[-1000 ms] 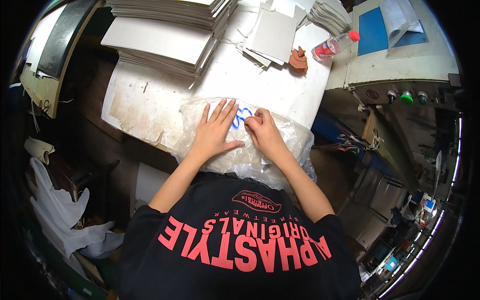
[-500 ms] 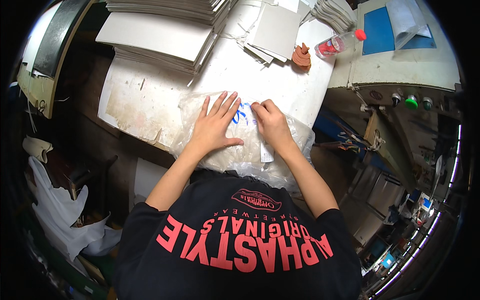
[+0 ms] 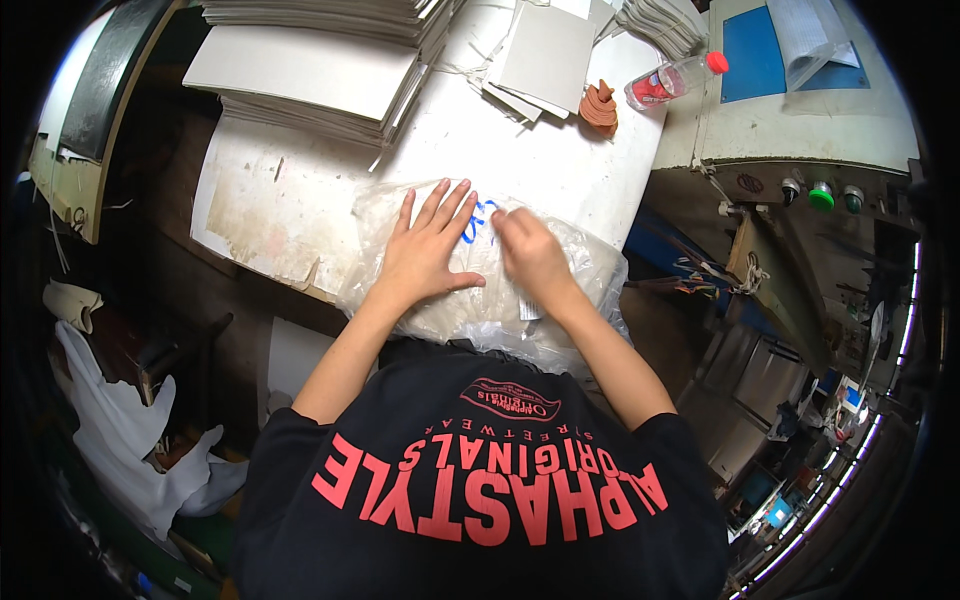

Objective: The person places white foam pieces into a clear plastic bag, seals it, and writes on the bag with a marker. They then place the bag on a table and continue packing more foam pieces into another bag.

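A clear plastic-wrapped package (image 3: 450,318) with pale contents lies at the table's near edge, against my shirt. My left hand (image 3: 425,262) rests flat on its left part, fingers spread and thumb out. Blue handwritten marks (image 3: 470,230) show on the plastic between my hands. Closed and a little blurred, my right hand (image 3: 534,258) presses its fingertips at the right end of these marks. Whatever its fingers pinch is too small and smeared to make out. A white label (image 3: 529,308) on the package sits partly under my right wrist.
Stacked grey-white boards (image 3: 305,80) fill the table's far left. Loose grey sheets (image 3: 540,60), a terracotta-coloured lump (image 3: 599,110) and a clear bottle with a red cap (image 3: 672,82) lie toward the far right. A machine panel with a green button (image 3: 821,195) stands on the right.
My right hand has shifted slightly left and nearer to me across the blue marks, which look fewer on their right side. My left hand stays flat in place.
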Available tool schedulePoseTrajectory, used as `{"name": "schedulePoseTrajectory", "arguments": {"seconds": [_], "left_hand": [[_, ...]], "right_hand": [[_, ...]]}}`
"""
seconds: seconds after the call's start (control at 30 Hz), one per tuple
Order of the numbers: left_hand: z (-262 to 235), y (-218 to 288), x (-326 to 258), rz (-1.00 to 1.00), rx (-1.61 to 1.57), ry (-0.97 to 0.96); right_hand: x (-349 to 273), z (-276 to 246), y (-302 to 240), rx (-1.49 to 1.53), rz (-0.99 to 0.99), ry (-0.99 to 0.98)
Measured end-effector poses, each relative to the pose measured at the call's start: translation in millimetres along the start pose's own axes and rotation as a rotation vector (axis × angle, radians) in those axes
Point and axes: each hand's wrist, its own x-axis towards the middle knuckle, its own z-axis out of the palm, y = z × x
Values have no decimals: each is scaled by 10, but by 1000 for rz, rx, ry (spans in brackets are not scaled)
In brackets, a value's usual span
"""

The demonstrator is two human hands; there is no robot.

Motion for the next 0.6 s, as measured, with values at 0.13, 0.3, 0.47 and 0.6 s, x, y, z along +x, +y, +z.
{"name": "schedulePoseTrajectory", "arguments": {"seconds": [0.13,0.3,0.47,0.6], "left_hand": [[-7,4,1,1,2,-3],[-9,14,4,-13,-12,-22],[-15,5,8,-1,-12,-3],[-3,6,-3,-11,-11,-20]], "right_hand": [[2,-19,21,107,-38,-77],[49,-80,12,-14,68,28],[-4,-109,-23,38,-204,-318],[-55,-97,-43,-37,95,5]]}}
